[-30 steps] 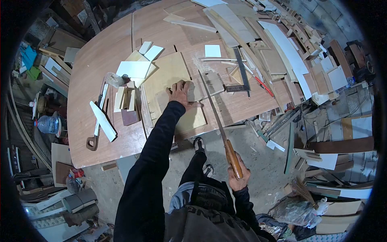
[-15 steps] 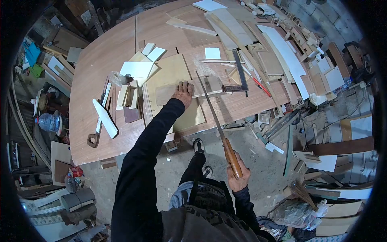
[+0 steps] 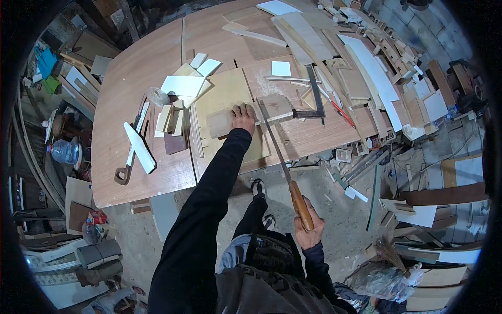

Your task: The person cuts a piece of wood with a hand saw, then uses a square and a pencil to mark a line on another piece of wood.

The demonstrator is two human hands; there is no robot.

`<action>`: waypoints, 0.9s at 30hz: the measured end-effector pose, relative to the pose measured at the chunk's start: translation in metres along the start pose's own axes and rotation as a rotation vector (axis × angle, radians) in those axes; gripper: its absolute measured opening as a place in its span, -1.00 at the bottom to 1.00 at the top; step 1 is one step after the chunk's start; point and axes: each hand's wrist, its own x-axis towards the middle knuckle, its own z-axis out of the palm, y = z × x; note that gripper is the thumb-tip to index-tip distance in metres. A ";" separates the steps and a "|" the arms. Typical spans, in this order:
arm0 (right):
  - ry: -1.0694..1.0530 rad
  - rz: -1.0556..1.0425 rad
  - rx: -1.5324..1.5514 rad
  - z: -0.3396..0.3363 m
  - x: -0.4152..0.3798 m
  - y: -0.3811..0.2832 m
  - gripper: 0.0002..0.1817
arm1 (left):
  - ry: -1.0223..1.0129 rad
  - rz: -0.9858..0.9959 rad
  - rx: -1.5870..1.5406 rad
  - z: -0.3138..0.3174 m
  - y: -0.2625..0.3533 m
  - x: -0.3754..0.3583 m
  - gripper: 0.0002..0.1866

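Note:
My left hand (image 3: 242, 118) presses down on a grey-brown wooden board (image 3: 220, 123), fingers laid over its surface. This board lies across a pale plywood sheet (image 3: 225, 89) on the table and extends right of the hand. My right hand (image 3: 308, 225) is wrapped round the wooden handle of a long saw (image 3: 277, 148). The saw's narrow blade slants up and left, its tip by the board just right of my left hand. A black metal square (image 3: 316, 94) is at the board's right end.
White offcuts (image 3: 183, 87) and small wood blocks lie left of the plywood. Another saw (image 3: 122, 175) rests at the table's left (image 3: 107, 146). A red pencil (image 3: 342, 116) and long strips (image 3: 368, 78) lie right. Scraps cover the floor around.
The view has shifted slightly, so the table appears a little farther right. My left hand stays on the board, which appears more tilted. The saw remains in my right hand, almost unmoved.

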 end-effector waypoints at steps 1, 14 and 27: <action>-0.002 -0.001 -0.001 0.000 -0.001 0.000 -0.37 | -0.001 -0.002 0.000 0.001 0.000 0.000 -0.50; -0.099 0.134 -0.048 0.011 0.023 -0.026 -0.35 | -0.070 0.057 0.014 0.006 -0.005 0.000 -0.52; -0.154 0.216 0.054 0.013 0.024 -0.032 -0.37 | -0.118 0.081 -0.071 -0.011 -0.009 0.008 -0.53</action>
